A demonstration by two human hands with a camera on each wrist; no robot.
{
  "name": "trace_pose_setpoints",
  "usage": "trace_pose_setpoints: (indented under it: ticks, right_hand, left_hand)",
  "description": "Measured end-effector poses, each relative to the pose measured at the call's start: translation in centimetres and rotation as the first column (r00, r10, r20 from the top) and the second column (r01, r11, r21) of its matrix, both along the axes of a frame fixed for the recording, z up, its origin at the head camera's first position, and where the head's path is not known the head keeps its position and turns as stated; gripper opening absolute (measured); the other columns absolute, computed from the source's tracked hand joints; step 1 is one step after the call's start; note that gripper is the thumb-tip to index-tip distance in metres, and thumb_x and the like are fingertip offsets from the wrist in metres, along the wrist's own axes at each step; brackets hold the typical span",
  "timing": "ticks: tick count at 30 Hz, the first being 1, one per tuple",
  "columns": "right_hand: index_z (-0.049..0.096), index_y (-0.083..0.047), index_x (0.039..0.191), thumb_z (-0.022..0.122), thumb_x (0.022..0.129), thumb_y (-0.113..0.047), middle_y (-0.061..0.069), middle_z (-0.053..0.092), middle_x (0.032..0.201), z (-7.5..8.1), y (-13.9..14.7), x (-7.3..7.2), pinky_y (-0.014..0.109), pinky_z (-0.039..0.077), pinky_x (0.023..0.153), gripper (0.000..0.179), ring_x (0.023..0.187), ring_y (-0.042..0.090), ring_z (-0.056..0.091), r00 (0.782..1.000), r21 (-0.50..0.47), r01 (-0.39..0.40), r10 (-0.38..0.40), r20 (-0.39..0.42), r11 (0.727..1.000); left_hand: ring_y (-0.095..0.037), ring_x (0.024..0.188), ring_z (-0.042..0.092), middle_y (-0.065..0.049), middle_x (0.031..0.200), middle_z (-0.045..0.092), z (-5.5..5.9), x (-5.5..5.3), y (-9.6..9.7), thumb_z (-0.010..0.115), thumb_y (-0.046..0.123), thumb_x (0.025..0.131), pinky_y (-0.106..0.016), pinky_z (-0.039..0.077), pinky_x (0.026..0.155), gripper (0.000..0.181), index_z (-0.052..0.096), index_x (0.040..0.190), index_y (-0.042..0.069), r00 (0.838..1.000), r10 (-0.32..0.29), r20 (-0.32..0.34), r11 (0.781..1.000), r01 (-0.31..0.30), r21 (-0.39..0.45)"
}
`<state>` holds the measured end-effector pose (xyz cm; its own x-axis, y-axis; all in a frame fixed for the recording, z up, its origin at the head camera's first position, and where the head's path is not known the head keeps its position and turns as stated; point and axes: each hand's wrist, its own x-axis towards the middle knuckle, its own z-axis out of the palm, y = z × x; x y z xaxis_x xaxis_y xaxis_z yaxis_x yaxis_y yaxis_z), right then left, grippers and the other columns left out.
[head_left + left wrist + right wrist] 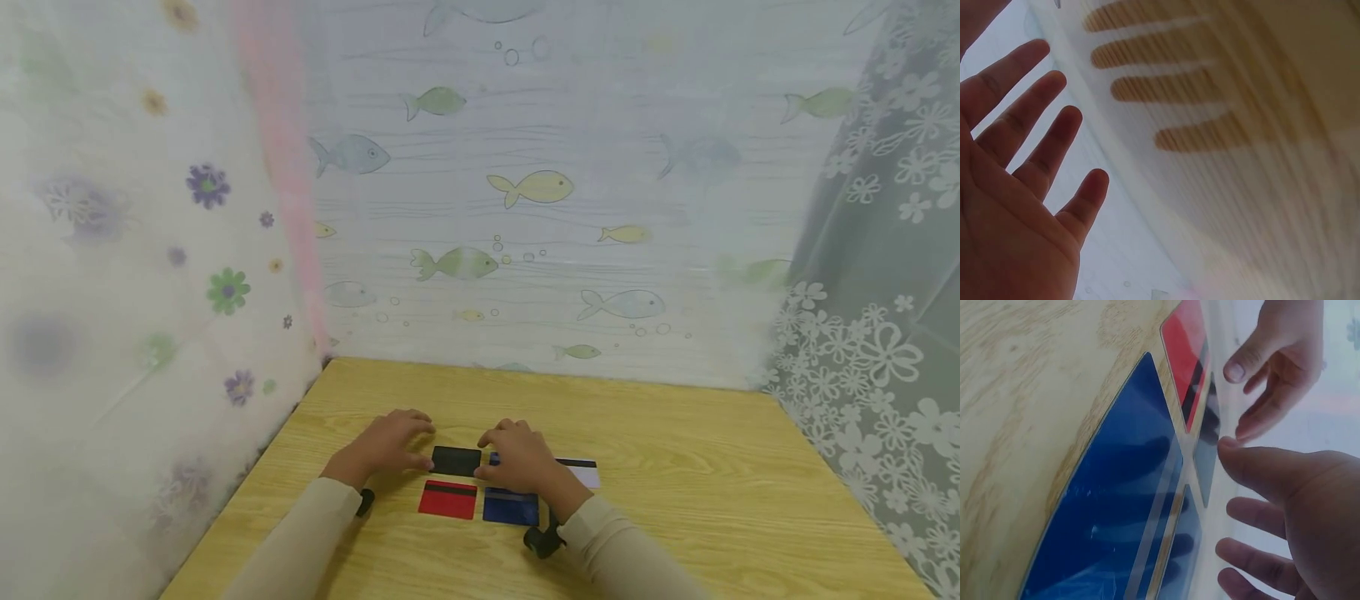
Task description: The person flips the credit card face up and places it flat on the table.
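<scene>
Several flat cards lie in two rows on the table. A black card (456, 461) sits at the back left, above a red card (447, 500) with a dark stripe. A blue card (512, 507) with a grey stripe is beside the red one. Another blue card (493, 458) is mostly hidden under my right hand (519, 458), and a white card (581, 473) with a black stripe lies to its right. My left hand (390, 446) hovers at the black card's left, fingers spread in the left wrist view. Loosely bent and holding nothing, the right hand's fingers (1254, 515) hang over the cards.
The wood-grain table (697, 475) reaches back to a fish-print curtain (540, 250). A flower-print curtain (150, 292) closes off the left side, and a sheer flowered one (885, 358) the right. Dark wrist cameras (543, 540) hang below the wrists.
</scene>
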<state>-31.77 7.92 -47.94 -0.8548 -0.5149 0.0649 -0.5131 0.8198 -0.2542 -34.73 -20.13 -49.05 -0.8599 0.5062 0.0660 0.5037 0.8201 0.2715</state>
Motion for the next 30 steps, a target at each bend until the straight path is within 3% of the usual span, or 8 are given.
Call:
trace_pose_setpoints:
  ticks: [10, 21, 26, 30]
  right_hand:
    - [0.073, -0.022, 0.127, 0.079, 0.088, -0.053, 0.008, 0.061, 0.133, -0.4, -0.5, -0.4, 0.061, 0.047, 0.094, 0.050, 0.122, 0.035, 0.054, 0.999, -0.017, 0.026, -0.025, 0.032, 1.000]
    - [0.076, -0.024, 0.117, 0.082, 0.083, -0.054, 0.007, 0.062, 0.128, -0.4, -0.8, -0.7, 0.060, 0.047, 0.091, 0.046, 0.118, 0.035, 0.055, 0.999, -0.002, 0.039, -0.038, 0.021, 0.999]
    - [0.075, -0.024, 0.118, 0.083, 0.083, -0.053, 0.009, 0.061, 0.131, 0.0, -1.0, -0.7, 0.062, 0.046, 0.096, 0.046, 0.122, 0.037, 0.054, 0.998, -0.007, 0.049, -0.048, 0.050, 0.999]
    - [0.074, -0.025, 0.120, 0.083, 0.083, -0.051, 0.009, 0.059, 0.132, 0.2, -1.1, -0.6, 0.062, 0.045, 0.097, 0.045, 0.121, 0.037, 0.053, 0.996, -0.007, 0.051, -0.050, 0.069, 0.999]
  left_hand:
    - [-0.036, 0.138, 0.051, -0.006, 0.144, 0.059, 0.1, -0.3, 0.8, 0.087, 0.042, 0.083, -0.060, 0.040, 0.113, 0.051, 0.072, 0.126, 0.017, 0.997, -0.010, 0.081, 0.999, 0.007, 0.047]
    - [-0.036, 0.140, 0.049, -0.005, 0.145, 0.059, 0.0, -0.5, 0.9, 0.089, 0.036, 0.082, -0.056, 0.040, 0.115, 0.035, 0.077, 0.111, 0.022, 0.991, -0.016, 0.135, 0.996, 0.003, 0.093]
    - [-0.038, 0.139, 0.049, -0.007, 0.144, 0.059, 0.5, -0.6, 1.3, 0.091, 0.034, 0.080, -0.057, 0.042, 0.113, 0.030, 0.077, 0.104, 0.022, 0.990, -0.011, 0.138, 0.997, 0.001, 0.071]
    - [-0.038, 0.140, 0.046, -0.005, 0.145, 0.057, 0.7, -0.9, 1.5, 0.091, 0.035, 0.079, -0.059, 0.041, 0.112, 0.022, 0.075, 0.090, 0.025, 0.989, 0.002, 0.151, 0.999, -0.008, 0.041]
